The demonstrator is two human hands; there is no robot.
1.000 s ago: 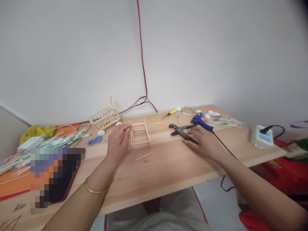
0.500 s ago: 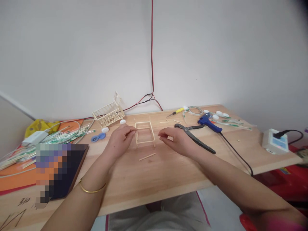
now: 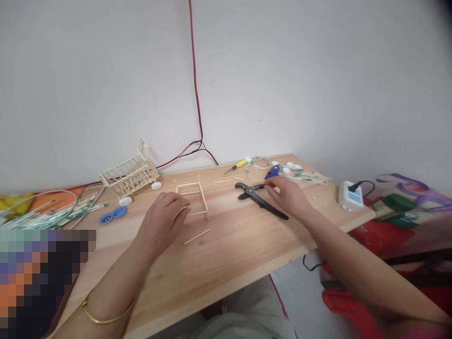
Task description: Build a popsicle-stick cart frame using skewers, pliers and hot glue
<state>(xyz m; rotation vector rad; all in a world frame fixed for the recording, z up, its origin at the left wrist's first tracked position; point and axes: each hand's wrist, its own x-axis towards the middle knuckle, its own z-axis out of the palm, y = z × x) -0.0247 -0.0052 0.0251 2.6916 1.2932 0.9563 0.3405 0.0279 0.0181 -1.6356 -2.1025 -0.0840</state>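
A small open frame of thin wooden sticks (image 3: 197, 192) stands on the wooden table (image 3: 240, 245). My left hand (image 3: 163, 220) rests at the frame's near left corner, fingers curled round a stick of it. A loose stick (image 3: 197, 236) lies just in front of the frame. My right hand (image 3: 289, 195) lies over the handles of the black pliers (image 3: 251, 194), its fingers stretched toward the blue glue gun (image 3: 272, 171) and slightly blurred. Nothing shows in its grasp.
A finished stick cart model (image 3: 129, 175) stands at the back left, with white (image 3: 156, 185) and blue caps (image 3: 113, 216) near it. A yellow screwdriver (image 3: 237, 165), a plugged-in white box (image 3: 351, 196) and a red wire (image 3: 195, 94) are at the back. Red items (image 3: 388, 240) sit right of the table.
My right hand left the frame and moved right, back over the pliers toward the glue gun. My left hand stays at the frame. The view has swung to the right.
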